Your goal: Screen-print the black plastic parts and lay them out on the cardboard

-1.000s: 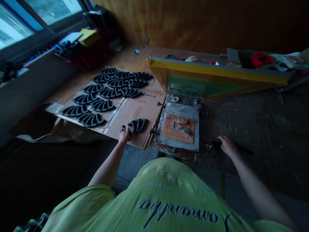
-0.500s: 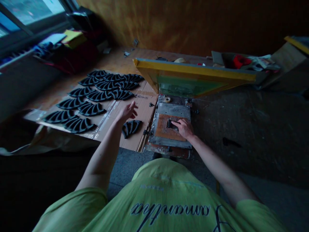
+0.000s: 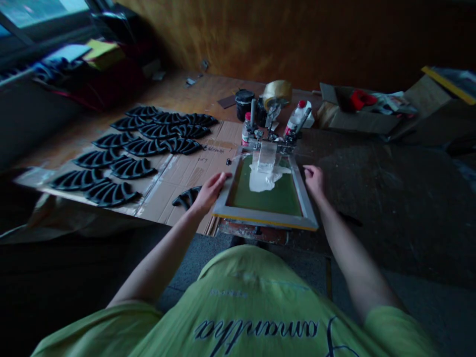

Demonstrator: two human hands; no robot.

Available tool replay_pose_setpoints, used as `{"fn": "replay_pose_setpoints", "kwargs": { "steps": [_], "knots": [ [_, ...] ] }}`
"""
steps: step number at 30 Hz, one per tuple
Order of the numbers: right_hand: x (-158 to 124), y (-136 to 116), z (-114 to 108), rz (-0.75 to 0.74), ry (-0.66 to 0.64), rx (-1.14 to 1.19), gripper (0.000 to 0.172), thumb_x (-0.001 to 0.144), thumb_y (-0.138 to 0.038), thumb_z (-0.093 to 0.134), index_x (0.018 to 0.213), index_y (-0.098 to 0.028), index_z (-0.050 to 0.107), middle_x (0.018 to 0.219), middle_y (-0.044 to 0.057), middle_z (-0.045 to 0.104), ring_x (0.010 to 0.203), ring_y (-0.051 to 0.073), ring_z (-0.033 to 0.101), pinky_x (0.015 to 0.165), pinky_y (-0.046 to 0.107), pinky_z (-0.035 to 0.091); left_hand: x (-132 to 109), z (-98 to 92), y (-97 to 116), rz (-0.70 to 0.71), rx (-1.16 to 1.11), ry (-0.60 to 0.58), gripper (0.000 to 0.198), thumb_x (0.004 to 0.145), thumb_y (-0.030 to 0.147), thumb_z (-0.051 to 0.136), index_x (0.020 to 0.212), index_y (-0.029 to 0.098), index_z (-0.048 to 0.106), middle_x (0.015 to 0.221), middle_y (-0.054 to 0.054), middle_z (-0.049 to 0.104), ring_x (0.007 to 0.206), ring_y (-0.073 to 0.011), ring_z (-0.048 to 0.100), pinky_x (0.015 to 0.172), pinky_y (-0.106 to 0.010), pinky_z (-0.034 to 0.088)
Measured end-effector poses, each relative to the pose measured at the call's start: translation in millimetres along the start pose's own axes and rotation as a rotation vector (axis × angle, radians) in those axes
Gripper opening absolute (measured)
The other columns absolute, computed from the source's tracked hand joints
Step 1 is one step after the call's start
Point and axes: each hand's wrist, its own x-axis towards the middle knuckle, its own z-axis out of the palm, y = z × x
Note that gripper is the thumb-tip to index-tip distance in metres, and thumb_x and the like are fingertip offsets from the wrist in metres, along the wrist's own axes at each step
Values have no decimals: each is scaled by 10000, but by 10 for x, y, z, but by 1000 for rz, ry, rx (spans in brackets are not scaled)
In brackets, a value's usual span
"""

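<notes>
A screen-printing frame (image 3: 265,218) lies lowered over the base plate in front of me. Its green mesh (image 3: 241,196) carries a pool of white ink (image 3: 262,181), with a pale squeegee block (image 3: 267,156) standing at the far end. My left hand (image 3: 211,192) is at the frame's left side, fingertips against the rim. At the right rim, my right hand (image 3: 314,181) has its fingers curled in. The small black piece from the plate is hidden beneath the screen. Just left of my left hand, a black fan-shaped part (image 3: 182,199) rests on cardboard.
Rows of black ribbed fan-shaped parts (image 3: 113,192) cover the cardboard sheet (image 3: 158,198) on the left. Behind the screen stand a dark jar (image 3: 244,105), a tape roll (image 3: 277,93) and red-capped bottles (image 3: 295,119). An open cardboard box (image 3: 340,119) sits at the back right.
The raised screen has come down over the plate, revealing the bottles and jar behind. My right hand left the small black piece for the right rim; my left hand moved to the left rim.
</notes>
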Motion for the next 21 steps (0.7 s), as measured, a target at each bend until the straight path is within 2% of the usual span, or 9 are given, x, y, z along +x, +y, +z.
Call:
{"fn": "replay_pose_setpoints", "kwargs": {
  "steps": [2, 4, 6, 8, 11, 12, 15, 18, 21],
  "knots": [
    [214, -148, 1, -32, 82, -17, 434, 945, -272, 512, 1362, -170, 567, 1246, 154, 569, 1130, 270, 564, 966, 455, 494, -32, 11, -360, -108, 10, -6, 689, 813, 575, 682, 1381, 198, 582, 726, 4, 625, 545, -96, 515, 484, -192, 361],
    [367, -417, 98, -141, 69, -71, 524, 863, -314, 687, 1348, -157, 568, 1323, 162, 529, 1194, 299, 531, 996, 465, 476, 20, 42, -665, -168, 35, 19, 784, 786, 514, 720, 1465, 192, 496, 705, 17, 625, 547, -99, 525, 501, -188, 375],
    [415, -693, 237, -228, -51, -157, 496, 808, -313, 767, 1251, -149, 616, 1246, 158, 580, 1172, 319, 527, 985, 474, 460, 107, 65, -884, -185, 76, 47, 766, 775, 483, 731, 1444, 177, 517, 715, 8, 642, 550, -101, 537, 510, -191, 386],
    [336, -885, 360, -239, -203, -229, 333, 819, -286, 758, 1108, -153, 661, 1075, 139, 648, 1063, 305, 560, 922, 445, 460, 187, 62, -1021, -184, 117, 54, 713, 777, 468, 730, 1403, 173, 559, 731, 0, 649, 535, -93, 527, 496, -186, 373],
    [32, -972, 436, -277, -350, -281, 112, 877, -222, 655, 966, -162, 687, 927, 115, 679, 947, 268, 576, 855, 389, 437, 256, 27, -1127, -195, 143, 22, 673, 791, 477, 708, 1382, 183, 577, 745, 1, 637, 506, -80, 503, 461, -175, 337],
    [-84, -961, 425, -324, -371, -284, 98, 883, -181, 615, 942, -161, 691, 915, 113, 683, 945, 261, 576, 851, 377, 427, 266, 15, -1148, -199, 144, 12, 671, 794, 488, 700, 1383, 189, 577, 751, 1, 632, 504, -80, 502, 454, -174, 333],
    [-317, -889, 308, -516, -437, -250, 209, 839, -53, 541, 925, -157, 701, 920, 104, 695, 971, 243, 571, 843, 348, 398, 273, -2, -1180, -203, 137, -8, 681, 802, 523, 673, 1387, 191, 572, 783, -9, 632, 531, -92, 527, 459, -179, 359],
    [-283, -852, 184, -611, -536, -201, 193, 797, -56, 592, 892, -180, 706, 900, 70, 699, 930, 219, 574, 797, 317, 376, 261, 7, -1166, -195, 141, -11, 681, 815, 547, 641, 1386, 184, 571, 836, -27, 652, 581, -106, 556, 480, -186, 386],
    [-175, -887, 192, -528, -489, -199, 87, 828, -138, 638, 844, -192, 705, 851, 56, 695, 882, 215, 575, 770, 311, 367, 246, 17, -1126, -196, 176, 17, 655, 818, 535, 638, 1370, 187, 585, 836, -26, 662, 598, -110, 565, 492, -187, 388]
  ]
}}
